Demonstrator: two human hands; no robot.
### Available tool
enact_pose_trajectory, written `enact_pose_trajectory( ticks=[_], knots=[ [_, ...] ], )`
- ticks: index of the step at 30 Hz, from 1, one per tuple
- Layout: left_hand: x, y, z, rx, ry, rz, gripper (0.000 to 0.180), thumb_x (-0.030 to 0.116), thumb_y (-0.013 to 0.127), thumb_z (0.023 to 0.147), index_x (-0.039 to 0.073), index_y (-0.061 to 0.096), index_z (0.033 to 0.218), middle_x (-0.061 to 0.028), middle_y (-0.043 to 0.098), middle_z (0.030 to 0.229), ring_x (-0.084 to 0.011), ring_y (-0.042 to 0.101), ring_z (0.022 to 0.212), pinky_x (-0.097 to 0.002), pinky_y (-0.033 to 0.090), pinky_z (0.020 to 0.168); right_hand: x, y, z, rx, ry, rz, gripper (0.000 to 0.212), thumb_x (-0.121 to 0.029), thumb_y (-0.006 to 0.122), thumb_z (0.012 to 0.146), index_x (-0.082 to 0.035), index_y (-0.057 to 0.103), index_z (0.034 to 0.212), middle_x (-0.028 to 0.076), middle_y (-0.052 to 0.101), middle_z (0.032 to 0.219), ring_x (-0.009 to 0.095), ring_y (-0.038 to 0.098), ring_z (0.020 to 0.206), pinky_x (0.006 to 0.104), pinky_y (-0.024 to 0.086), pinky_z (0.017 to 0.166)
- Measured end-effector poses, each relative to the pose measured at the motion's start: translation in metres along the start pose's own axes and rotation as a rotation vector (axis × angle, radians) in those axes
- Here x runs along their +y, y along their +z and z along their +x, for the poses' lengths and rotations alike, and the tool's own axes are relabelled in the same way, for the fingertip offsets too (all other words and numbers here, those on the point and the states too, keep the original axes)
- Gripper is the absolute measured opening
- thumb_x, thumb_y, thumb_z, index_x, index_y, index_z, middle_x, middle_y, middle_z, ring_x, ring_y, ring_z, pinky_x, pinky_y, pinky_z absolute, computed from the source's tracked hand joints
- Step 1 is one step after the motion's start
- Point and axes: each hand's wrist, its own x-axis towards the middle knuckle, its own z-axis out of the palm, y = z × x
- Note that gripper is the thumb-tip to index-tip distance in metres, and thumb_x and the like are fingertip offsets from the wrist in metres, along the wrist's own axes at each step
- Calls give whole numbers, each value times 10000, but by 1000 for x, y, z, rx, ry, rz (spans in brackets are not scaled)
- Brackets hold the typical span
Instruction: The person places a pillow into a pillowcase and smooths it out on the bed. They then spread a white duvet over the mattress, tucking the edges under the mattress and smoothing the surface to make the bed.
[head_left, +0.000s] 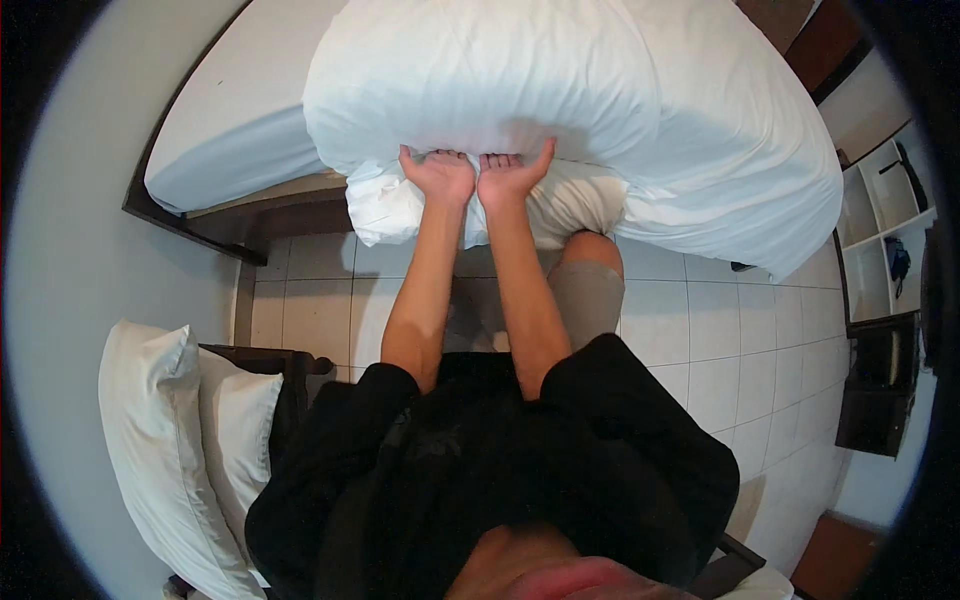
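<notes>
A thick white duvet [480,80] lies bunched in a rounded roll on the bed in front of me. My left hand [440,177] is at its near edge, palm up, with the thumb out to the left. Close beside it, my right hand [507,178] mirrors the pose, its thumb pointing out to the right and up. The fingertips of both hands meet the underside of the roll and are partly hidden there. Neither hand is closed around the cloth. Below my wrists, loose white fabric [385,205] hangs over the bed's side.
A bare white mattress [240,105] shows at the left on a dark wooden bed frame [255,222]. White pillows [150,430] rest on dark wooden furniture at lower left. White shelves [862,215] stand at the right. Pale tiles [655,310] cover the floor.
</notes>
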Motion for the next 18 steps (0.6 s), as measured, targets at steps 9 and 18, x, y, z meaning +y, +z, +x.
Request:
enact_pose_trajectory(
  ticks=[9, 18],
  knots=[
    [-13, 8, 16, 93, 88, 27, 828, 621, 472, 953, 66, 354, 1556, -105, 409, 1548, -275, 349, 1436, -410, 228, 1228, -7, -27, -6, -227, 81, -42, 1204, -723, 708, 781, 85, 229, 1535, 172, 279, 1607, 321, 225, 1526, 464, 131, 1275],
    [32, -31, -2, 174, 155, 143, 763, 500, 526, 959, -13, 364, 1501, -145, 409, 1520, -273, 404, 1394, -426, 293, 1202, -23, -10, 5, 15, -80, -11, 1002, -701, 667, 825, 2, 395, 1485, 108, 446, 1483, 278, 408, 1380, 454, 241, 1199]
  ],
)
